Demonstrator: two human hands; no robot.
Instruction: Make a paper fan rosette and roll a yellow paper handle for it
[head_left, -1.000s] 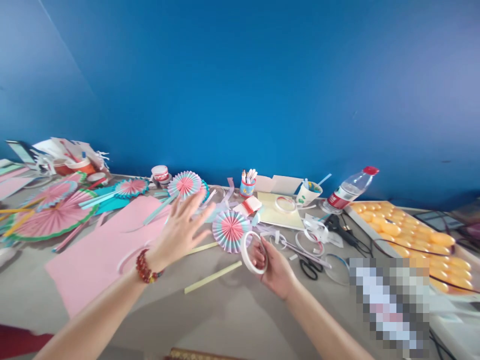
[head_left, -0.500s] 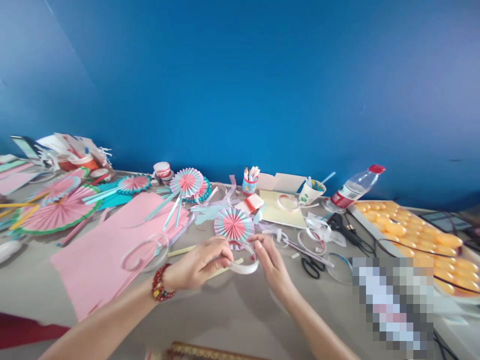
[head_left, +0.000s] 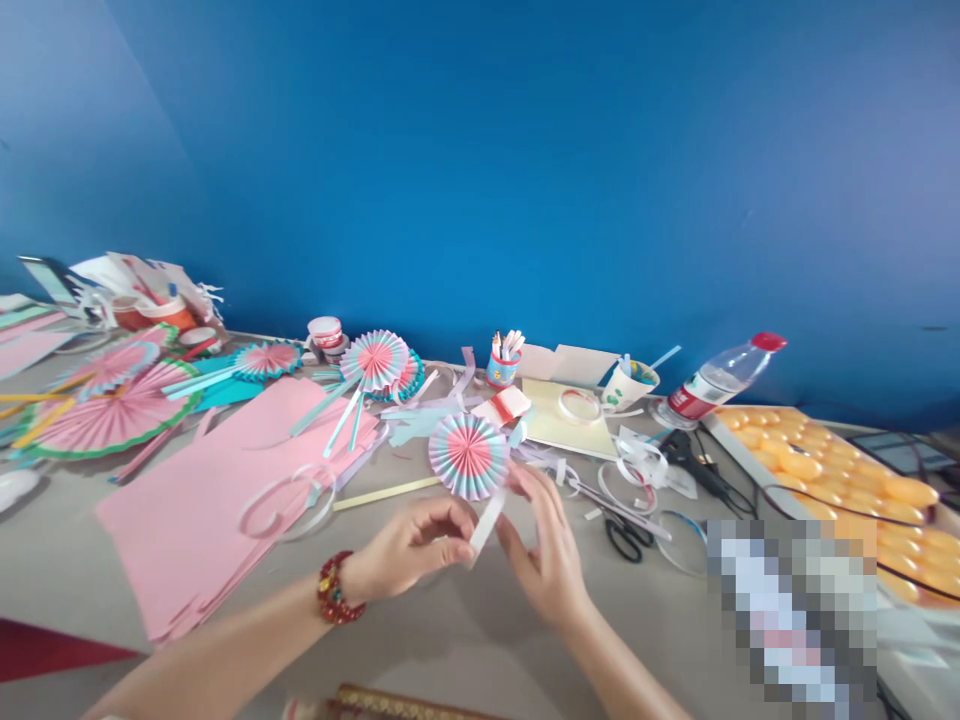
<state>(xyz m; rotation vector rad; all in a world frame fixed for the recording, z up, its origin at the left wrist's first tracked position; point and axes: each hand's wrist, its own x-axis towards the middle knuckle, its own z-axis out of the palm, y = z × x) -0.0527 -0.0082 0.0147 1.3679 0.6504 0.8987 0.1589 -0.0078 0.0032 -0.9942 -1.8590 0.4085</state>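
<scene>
My left hand [head_left: 420, 548] has its thumb and fingertips closed on the lower end of a narrow white strip [head_left: 489, 522]. The strip slants up toward a round pleated paper rosette [head_left: 469, 455], pink in the middle with a pale blue and lilac rim, lying flat just beyond. On the right, my right hand [head_left: 546, 545] has its fingers apart from its thumb, curved around the strip's upper end. Whether its fingertips touch the strip I cannot tell. A pale yellow strip [head_left: 386, 494] lies left of the rosette.
Pink sheets [head_left: 217, 500] lie at left, with finished paper fans [head_left: 120, 410] behind. Black-handled scissors [head_left: 628, 540], a glue gun [head_left: 694, 465], a tilted bottle [head_left: 712, 385] and an orange bumpy pad [head_left: 810, 460] are on the right. A pencil cup [head_left: 504, 368] stands by the wall.
The white strip, curled into a loop between both hands before, is now seen as a straight slanting length. My right hand's fingers have spread and it has shifted slightly lower.
</scene>
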